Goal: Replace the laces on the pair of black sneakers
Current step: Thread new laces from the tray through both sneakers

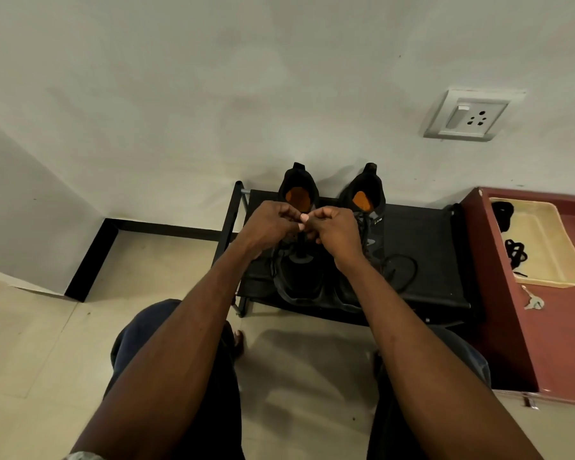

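Two hands, left hand (273, 224) and right hand (334, 229), pinch curled fingers on a black lace over the left sneaker (297, 257) at frame centre; it could slip from an eyelet if tugged unevenly.

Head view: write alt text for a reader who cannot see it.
A person's left hand and right hand meet, fingers curled, above the left one of two black sneakers with orange insoles, on a low black rack against a pale wall. A cream tray holding black laces sits on a maroon cabinet to the right.
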The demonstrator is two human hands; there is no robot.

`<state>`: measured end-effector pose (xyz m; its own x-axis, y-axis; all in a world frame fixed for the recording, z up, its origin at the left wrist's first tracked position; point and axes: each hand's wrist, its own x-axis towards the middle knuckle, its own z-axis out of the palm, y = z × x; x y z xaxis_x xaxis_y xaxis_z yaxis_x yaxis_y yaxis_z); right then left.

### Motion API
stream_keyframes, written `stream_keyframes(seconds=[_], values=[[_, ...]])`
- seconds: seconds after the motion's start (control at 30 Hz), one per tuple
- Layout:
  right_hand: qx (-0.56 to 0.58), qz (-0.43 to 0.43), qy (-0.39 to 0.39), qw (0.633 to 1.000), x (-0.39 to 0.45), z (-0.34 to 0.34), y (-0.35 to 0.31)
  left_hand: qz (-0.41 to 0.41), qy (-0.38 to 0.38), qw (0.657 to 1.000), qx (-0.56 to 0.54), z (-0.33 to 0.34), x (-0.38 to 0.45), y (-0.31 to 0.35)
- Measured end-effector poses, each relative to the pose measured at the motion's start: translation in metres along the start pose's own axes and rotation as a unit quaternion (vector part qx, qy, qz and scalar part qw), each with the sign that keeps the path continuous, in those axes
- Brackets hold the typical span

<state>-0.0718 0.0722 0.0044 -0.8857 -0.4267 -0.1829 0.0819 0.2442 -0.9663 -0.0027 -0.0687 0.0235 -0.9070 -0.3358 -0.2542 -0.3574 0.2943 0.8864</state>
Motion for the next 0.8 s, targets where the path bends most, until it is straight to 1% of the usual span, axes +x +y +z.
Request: stream_keyframes(seconds=[0.07, 0.13, 0.17, 0.2, 0.23, 0.27, 0.3, 0.33, 0.4, 0.47, 0.57, 0.7, 0.8], values=[[0.05, 0.018, -0.012, 0.999, 0.0, -0.001, -0.001, 0.017, 0.02, 1.0, 0.01, 0.0, 0.0, -0.003], [0.052, 0.027, -0.019, 0.998, 0.002, 0.0, -0.001, 0.027, 0.048, 0.998, 0.031, 0.003, -0.001, -0.006], [0.009, 0.018, -0.015, 1.0, 0.005, 0.0, 0.0, 0.031, 0.058, 0.997, 0.051, 0.006, -0.002, -0.007], [-0.079, -0.007, -0.012, 0.997, 0.008, -0.001, 0.002, 0.04, 0.067, 0.994, 0.082, 0.01, -0.003, -0.008], [-0.184, -0.037, -0.023, 0.982, 0.012, -0.003, 0.006, 0.055, 0.077, 0.988, 0.123, 0.015, -0.003, -0.01], [-0.273, -0.059, -0.047, 0.959, 0.015, -0.005, 0.009, 0.074, 0.086, 0.98, 0.165, 0.02, -0.004, -0.014], [-0.325, -0.066, -0.069, 0.941, 0.017, -0.007, 0.012, 0.092, 0.094, 0.971, 0.2, 0.025, -0.005, -0.017], [-0.342, -0.066, -0.081, 0.934, 0.018, -0.009, 0.013, 0.106, 0.102, 0.964, 0.222, 0.03, -0.005, -0.021], [-0.337, -0.073, -0.076, 0.936, 0.017, -0.012, 0.014, 0.116, 0.116, 0.956, 0.245, 0.039, -0.004, -0.03], [-0.32, -0.063, -0.065, 0.943, 0.015, -0.016, 0.013, 0.116, 0.128, 0.95, 0.259, 0.047, -0.002, -0.037], [-0.307, -0.052, -0.053, 0.949, 0.014, -0.021, 0.012, 0.113, 0.13, 0.95, 0.259, 0.053, 0.004, -0.042], [-0.267, -0.03, -0.039, 0.962, 0.017, -0.023, 0.013, 0.108, 0.093, 0.971, 0.191, 0.054, 0.01, -0.041], [-0.244, -0.02, -0.043, 0.969, 0.019, -0.024, 0.014, 0.11, 0.07, 0.982, 0.14, 0.052, 0.012, -0.044]])
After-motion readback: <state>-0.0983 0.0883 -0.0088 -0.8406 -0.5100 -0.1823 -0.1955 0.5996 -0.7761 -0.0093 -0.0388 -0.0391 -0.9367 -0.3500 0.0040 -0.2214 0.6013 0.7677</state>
